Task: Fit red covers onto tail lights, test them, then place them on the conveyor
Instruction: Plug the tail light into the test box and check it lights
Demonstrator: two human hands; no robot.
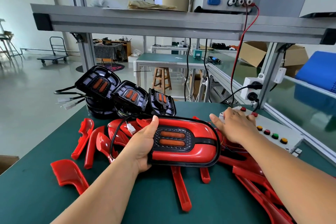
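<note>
On the green mat [45, 196] at the bench front, the left hand [145, 143] grips one covered tail light [183, 142] by its left end, thumb over the top edge, and holds it face to the camera above the loose red covers [91, 143]. Its cable plug [131, 128] hangs free and unconnected. The right hand [234, 125], fingers curled, appears to pinch a small white test plug [221, 115] beside the button box [276, 132]. Judgement: fitting is complete on this unit and testing is in hand. The next move calls for mating the two plugs, then working the buttons. Count: one covered light; three bare black tail lights [130, 95] showing at the back, with more stacked beneath, number hidden; at least six covers lying separate, the right-hand heap too overlapped to count; six buttons on the box.
</note>
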